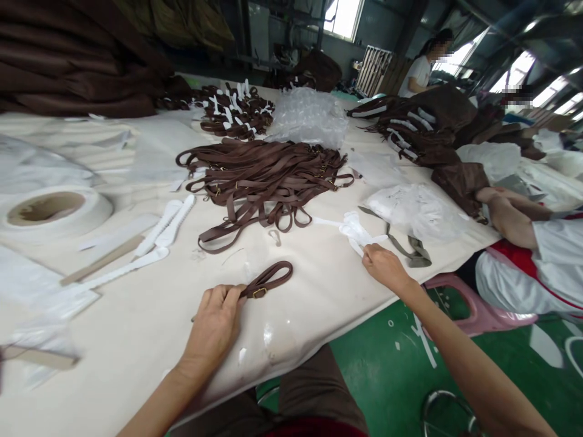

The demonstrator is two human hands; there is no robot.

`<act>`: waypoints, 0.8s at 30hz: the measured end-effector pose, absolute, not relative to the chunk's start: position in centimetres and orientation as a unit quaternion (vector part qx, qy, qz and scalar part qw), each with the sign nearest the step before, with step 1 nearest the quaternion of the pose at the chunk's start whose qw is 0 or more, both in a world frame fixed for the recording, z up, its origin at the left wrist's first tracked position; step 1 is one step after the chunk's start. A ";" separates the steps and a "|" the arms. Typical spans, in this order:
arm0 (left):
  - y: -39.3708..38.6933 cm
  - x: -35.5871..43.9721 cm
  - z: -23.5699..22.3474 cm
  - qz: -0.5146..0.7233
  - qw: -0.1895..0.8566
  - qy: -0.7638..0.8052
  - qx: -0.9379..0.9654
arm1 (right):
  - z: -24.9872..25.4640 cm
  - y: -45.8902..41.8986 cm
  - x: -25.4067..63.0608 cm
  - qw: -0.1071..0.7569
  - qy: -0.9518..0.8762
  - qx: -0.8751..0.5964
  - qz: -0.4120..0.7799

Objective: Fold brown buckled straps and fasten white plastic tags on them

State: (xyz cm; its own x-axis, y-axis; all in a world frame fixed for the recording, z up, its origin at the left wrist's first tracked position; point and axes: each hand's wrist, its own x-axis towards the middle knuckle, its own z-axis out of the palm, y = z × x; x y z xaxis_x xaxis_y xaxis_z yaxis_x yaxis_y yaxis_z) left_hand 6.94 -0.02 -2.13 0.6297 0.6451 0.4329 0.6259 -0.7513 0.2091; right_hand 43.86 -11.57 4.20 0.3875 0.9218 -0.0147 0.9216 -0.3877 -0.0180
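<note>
Holding: the left hand (216,318) is gripping a folded brown strap (277,274), fingers closing over one end; its buckle (259,293) and loop are showing past them.
Strap's place: it is lying toward the table's (310,273) near edge, on this side of the strap pile (268,170).
Pinching: the right hand (383,266) is closing its fingertips on white strips (355,229) by the table's right edge.
Clear bag: this bag (412,209) is holding white pieces and lying just beyond the right hand.
Clear plastic: a crumpled heap (310,115) is sitting behind the strap pile, beside bundled straps (237,109) with white ends sticking out.
Roll: a white roll (91,212) is resting toward the table's left side, its cardboard core showing.
Brown bags: these (428,121) are piling along the far right edge.
People: one person (537,255) is sitting at the right edge; another (421,67) is standing farther back.
</note>
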 end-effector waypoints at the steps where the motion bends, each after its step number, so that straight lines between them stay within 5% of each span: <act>1: 0.1 6.9 -2.0 0.242 0.031 0.357 0.902 | 4.6 -11.8 43.5 0.077 -0.532 -0.839 0.078; 4: 0.8 7.1 -1.5 0.237 0.102 0.388 0.885 | 5.6 -12.5 41.6 0.317 -0.405 -0.793 0.328; 7: 1.1 7.3 -0.2 0.255 0.226 0.441 0.830 | 6.4 -13.0 39.2 0.434 -0.308 -0.711 0.460; 16: -2.7 8.7 3.9 0.329 0.683 0.414 0.504 | 3.2 -11.4 31.2 0.503 -0.266 -0.613 0.548; 24: -4.9 8.9 4.5 0.306 0.702 0.374 0.523 | 1.7 -8.8 23.5 0.598 -0.209 -0.544 0.551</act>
